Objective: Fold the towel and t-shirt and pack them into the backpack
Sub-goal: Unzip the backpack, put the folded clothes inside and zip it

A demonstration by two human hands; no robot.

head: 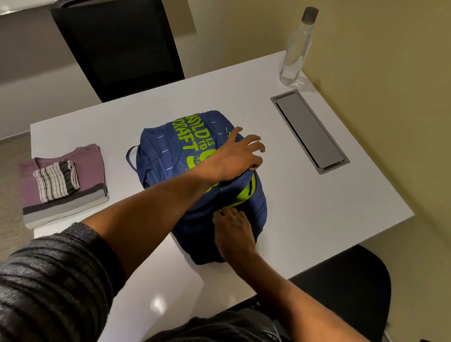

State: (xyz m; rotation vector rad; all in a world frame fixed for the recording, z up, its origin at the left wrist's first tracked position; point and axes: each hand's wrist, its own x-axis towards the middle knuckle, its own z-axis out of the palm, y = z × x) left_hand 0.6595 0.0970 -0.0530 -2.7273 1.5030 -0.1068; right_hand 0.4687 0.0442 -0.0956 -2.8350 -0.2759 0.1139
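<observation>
A blue backpack (165,152) with lime-green lettering lies flat in the middle of the white table (321,206). My left hand (235,155) rests on its upper right side, fingers curled over the fabric edge. My right hand (233,230) pinches something small at the zipper line by the lime-green lining (244,195), where the bag gapes slightly. At the table's left edge lies a folded purple t-shirt (90,165) with grey bands. A folded striped towel (56,180) sits on top of it.
A clear bottle (297,47) stands at the far right corner. A grey cable hatch (309,130) is set into the table right of the backpack. One black chair (121,42) stands behind the table, another (348,282) at the near right.
</observation>
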